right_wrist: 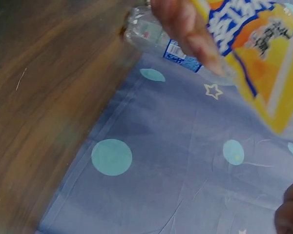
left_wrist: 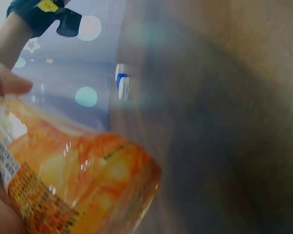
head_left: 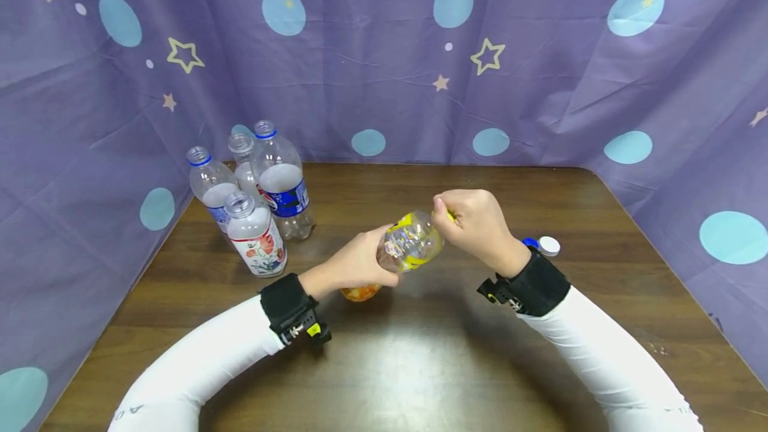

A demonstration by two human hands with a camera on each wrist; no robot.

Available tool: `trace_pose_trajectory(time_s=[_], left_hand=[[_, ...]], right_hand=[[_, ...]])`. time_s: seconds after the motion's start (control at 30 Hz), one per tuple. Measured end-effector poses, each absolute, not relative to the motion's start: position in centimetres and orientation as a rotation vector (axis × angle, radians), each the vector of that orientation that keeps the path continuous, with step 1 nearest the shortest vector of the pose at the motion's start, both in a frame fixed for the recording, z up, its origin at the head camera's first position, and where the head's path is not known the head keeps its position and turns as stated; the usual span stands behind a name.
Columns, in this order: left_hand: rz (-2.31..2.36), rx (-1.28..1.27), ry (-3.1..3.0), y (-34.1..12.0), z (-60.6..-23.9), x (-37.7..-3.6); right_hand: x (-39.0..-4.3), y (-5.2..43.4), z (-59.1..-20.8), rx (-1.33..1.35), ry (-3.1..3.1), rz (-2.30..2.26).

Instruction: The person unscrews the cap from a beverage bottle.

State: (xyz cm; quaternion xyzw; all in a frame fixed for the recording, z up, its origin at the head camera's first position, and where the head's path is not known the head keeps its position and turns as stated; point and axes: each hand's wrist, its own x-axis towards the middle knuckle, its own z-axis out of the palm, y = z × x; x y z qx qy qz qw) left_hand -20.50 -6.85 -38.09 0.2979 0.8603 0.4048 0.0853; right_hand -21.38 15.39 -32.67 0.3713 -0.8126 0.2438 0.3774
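Both hands (head_left: 360, 262) (head_left: 474, 222) clamped round tilted orange bottle (head_left: 408, 245); cap hidden under right fingers (head_left: 444, 209)

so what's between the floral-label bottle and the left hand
Only bare brown wooden table lies between the clear floral-label plastic bottle and the left hand, as the head view shows.
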Motion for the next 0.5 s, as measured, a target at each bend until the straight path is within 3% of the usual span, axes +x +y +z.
trace_pose_trajectory(time_s=[0.33, 0.43, 0.5], left_hand=[[1.321, 1.131, 2.102, -7.24, -38.92, -21.37], [1.329, 1.102, 2.19, -7.1, -38.86, -21.31], [1.306, 1.02, 2.359, -6.82, -38.73, -21.25]], right_hand=[[-22.34, 15.38, -31.84, 1.416, -1.747, 0.592], [-22.28, 15.43, -31.74, 1.302, -1.894, 0.566], [-22.12, 15.43, -31.65, 1.084, -2.11, 0.526]])
